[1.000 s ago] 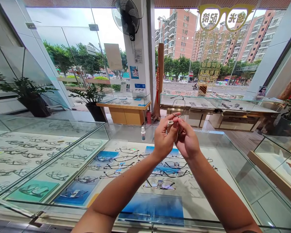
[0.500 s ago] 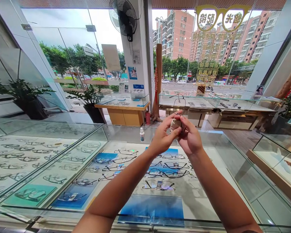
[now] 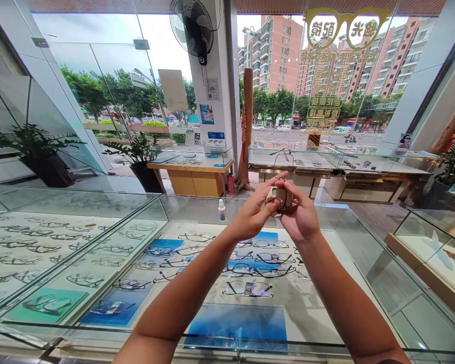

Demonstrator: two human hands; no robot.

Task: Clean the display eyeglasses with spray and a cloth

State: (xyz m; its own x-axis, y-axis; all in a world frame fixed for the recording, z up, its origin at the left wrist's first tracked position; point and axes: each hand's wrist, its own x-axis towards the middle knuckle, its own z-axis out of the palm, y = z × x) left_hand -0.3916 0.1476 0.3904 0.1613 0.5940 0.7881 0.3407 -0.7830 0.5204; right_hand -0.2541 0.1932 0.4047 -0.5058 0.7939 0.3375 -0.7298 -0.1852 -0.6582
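Both hands are raised together above the glass counter, closed around a pair of thin-rimmed eyeglasses (image 3: 284,166). One round lens stands up above the fingers; the other is largely hidden by a beige cloth (image 3: 274,194). My left hand (image 3: 255,211) pinches the cloth against that lower lens, thumb in front. My right hand (image 3: 302,214) grips the eyeglasses from the other side, its fingertips at the frame and cloth. Just left of the hands, a small white bottle (image 3: 222,210) stands upright at the counter's far side.
Below my arms, a glass display case (image 3: 318,303) holds rows of eyeglasses (image 3: 249,289) and blue cards (image 3: 235,328). Another case (image 3: 41,237) with many frames adjoins on the left. Farther off are a wooden cabinet (image 3: 193,181), potted plants (image 3: 134,156) and a wall fan (image 3: 191,28).
The hands and eyeglasses have shifted slightly right. The upper lens is turned a little, and more of the cloth shows between my fingers.
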